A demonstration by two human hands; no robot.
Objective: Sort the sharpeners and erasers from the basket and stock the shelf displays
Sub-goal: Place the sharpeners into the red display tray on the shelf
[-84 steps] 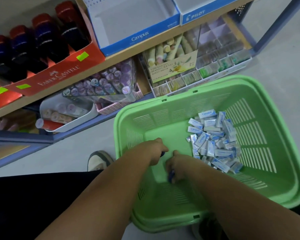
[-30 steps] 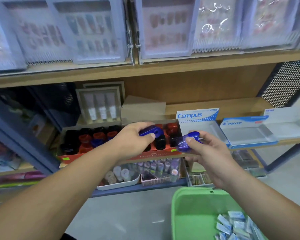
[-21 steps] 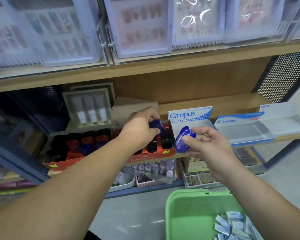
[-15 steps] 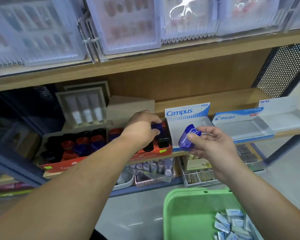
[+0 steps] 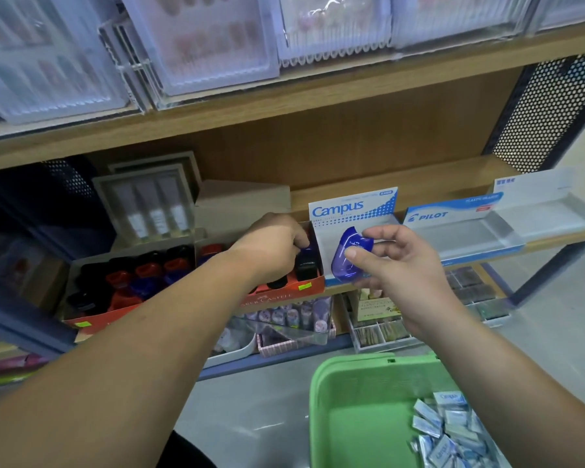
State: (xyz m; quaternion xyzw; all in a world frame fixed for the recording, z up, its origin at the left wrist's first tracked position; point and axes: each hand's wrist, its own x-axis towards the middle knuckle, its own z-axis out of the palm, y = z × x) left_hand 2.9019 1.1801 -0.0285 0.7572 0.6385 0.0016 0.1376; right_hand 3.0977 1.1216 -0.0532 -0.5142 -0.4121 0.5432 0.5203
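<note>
The left hand (image 5: 271,244) reaches into the right end of the red display box (image 5: 284,293), its fingers curled down over a dark blue sharpener (image 5: 306,252) that sits in the back corner of the box, just above a black sharpener (image 5: 306,269); how firmly it grips is partly hidden by the knuckles. The right hand (image 5: 395,265) is raised just beside it, pinching a translucent blue sharpener (image 5: 348,258) between the thumb on the front and the curled fingers behind, so that the piece stands on end in front of the Campus box (image 5: 352,209). The two hands are near each other but not touching. The red display box holds rows of red, blue and black sharpeners (image 5: 132,278) and stands on the wooden shelf (image 5: 419,182), touching the white and blue Campus box on its right. Further right on the same shelf lies a Pilot box (image 5: 453,219), and beyond it a white tray (image 5: 547,211). Behind the red box stands a framed pack of pale tubes (image 5: 149,204). On the shelf above are clear plastic packs (image 5: 200,45), blurred. Below, a lower shelf carries a clear bin of purple-capped items (image 5: 294,315) and a small compartment tray (image 5: 382,331). On the floor at the lower right stands the green basket (image 5: 352,363), with a heap of wrapped blue and white erasers (image 5: 450,434) in its right part.
</note>
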